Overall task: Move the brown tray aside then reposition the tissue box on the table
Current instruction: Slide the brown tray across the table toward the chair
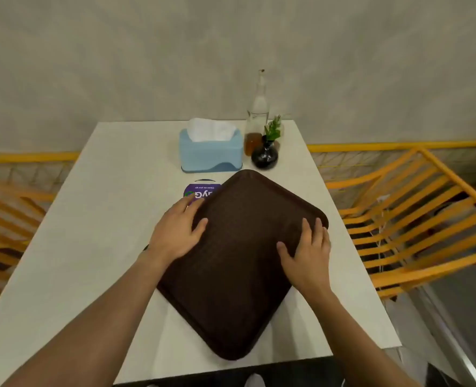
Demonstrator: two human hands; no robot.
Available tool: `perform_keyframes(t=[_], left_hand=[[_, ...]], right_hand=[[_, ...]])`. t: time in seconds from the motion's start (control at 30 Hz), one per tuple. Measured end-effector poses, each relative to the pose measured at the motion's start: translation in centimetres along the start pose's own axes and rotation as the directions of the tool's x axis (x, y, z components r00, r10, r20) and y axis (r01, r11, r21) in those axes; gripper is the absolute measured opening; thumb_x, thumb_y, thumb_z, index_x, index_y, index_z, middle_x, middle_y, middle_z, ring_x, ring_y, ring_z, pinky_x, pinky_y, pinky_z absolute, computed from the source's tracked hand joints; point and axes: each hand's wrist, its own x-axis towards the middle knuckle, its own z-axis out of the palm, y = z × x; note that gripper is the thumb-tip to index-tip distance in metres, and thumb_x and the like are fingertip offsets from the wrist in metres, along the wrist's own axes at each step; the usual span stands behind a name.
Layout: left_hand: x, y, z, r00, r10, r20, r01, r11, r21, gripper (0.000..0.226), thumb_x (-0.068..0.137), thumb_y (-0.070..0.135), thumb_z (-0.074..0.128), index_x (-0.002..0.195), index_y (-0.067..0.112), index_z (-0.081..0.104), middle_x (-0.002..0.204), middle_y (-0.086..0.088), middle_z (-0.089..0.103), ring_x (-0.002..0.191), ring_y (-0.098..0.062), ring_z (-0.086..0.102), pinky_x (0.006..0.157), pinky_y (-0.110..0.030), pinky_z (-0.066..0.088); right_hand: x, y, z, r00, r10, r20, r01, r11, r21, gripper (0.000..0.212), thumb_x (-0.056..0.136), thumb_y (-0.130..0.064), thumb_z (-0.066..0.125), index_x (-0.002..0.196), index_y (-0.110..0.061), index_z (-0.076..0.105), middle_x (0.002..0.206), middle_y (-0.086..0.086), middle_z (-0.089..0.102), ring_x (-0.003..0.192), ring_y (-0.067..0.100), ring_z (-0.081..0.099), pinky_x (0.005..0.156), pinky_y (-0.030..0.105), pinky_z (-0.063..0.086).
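1. Right now my left hand (pixel 176 229) lies on the left edge of the brown tray (pixel 239 263), fingers curled over the rim and thumb on top; my right hand (pixel 308 248) grips the right edge the same way.
2. The tray sits turned like a diamond on the white table (pixel 91 219) — its far corner points at the wall, its near corner almost reaches the table's near edge.
3. A round purple sticker (pixel 200 189) peeks out from under the tray's far-left edge; its white lettering is upside down to me, and I can only make out a few letters, something like "yG".
4. The light blue tissue box (pixel 211 150) stands just beyond the tray, a white tissue poking out, apart from the tray's corner.
5. Just to its right stand a clear glass bottle (pixel 257 121) and a small dark vase (pixel 264 156) holding a green sprig.
6. Bare tabletop lies wide to the left — less to the right, where orange slatted chairs (pixel 413 219) stand close to the table's edge.
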Motion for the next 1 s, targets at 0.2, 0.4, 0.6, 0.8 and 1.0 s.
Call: perform_keyframes(t=[0.2,0.4,0.6,0.8,1.0], left_hand=[[-0.2,-1.9,1.6,0.999,-0.037,0.031,0.031,0.987,0.159,0.055,0.1,0.03,0.046,0.151,0.008,0.04,0.158,-0.016,0.036,0.146,-0.034,0.032,0.117,-0.048,0.03],[-1.6,-4.5,1.4,0.98,0.044,0.193,-0.072,0.987,0.142,0.054,0.094,0.009,0.046,0.148,0.014,0.048,0.161,-0.003,0.035,0.136,-0.028,0.046,0.115,-0.038,0.035],[-4.4,-6.7,0.2,0.984,0.023,0.175,-0.037,0.996,0.077,0.063,0.093,0.014,0.048,0.154,0.023,0.037,0.163,0.01,0.029,0.136,-0.017,0.048,0.099,-0.035,0.05],[-7.3,-9.6,-0.3,0.985,-0.083,0.149,0.084,0.997,0.001,0.063,0.095,0.016,0.045,0.156,0.026,0.032,0.164,0.014,0.024,0.133,-0.017,0.052,0.096,-0.036,0.052],[-10.4,-12.6,-1.4,0.982,-0.177,0.072,0.181,0.981,-0.064,0.061,0.097,0.014,0.045,0.156,0.026,0.032,0.163,0.013,0.027,0.128,-0.018,0.056,0.095,-0.033,0.051]], right_hand=[[-2.0,0.9,1.5,0.979,0.202,-0.006,-0.202,0.977,-0.063,0.094,0.096,-0.06,0.046,0.16,-0.007,0.001,0.167,0.016,0.0,0.153,0.033,-0.002,0.119,0.051,0.002],[-4.1,0.7,2.9,0.974,0.207,0.086,-0.193,0.97,-0.149,0.075,0.104,-0.051,0.029,0.16,-0.01,0.001,0.168,0.009,0.001,0.154,0.03,-0.003,0.119,0.054,-0.002],[-4.5,0.3,3.1,0.985,0.155,0.07,-0.138,0.97,-0.202,0.065,0.106,-0.044,0.028,0.16,-0.013,0.008,0.168,0.006,0.007,0.154,0.03,0.002,0.119,0.058,0.001],[-4.0,-1.8,4.3,0.992,0.086,0.095,-0.064,0.976,-0.21,0.065,0.106,-0.044,0.027,0.161,-0.014,0.01,0.168,0.005,0.008,0.153,0.03,0.004,0.119,0.055,0.0],[-3.6,-5.3,5.5,0.994,-0.035,0.107,0.047,0.992,-0.119,0.061,0.106,-0.035,0.04,0.158,-0.008,0.023,0.164,0.011,0.024,0.149,0.032,0.022,0.121,0.047,0.02]])
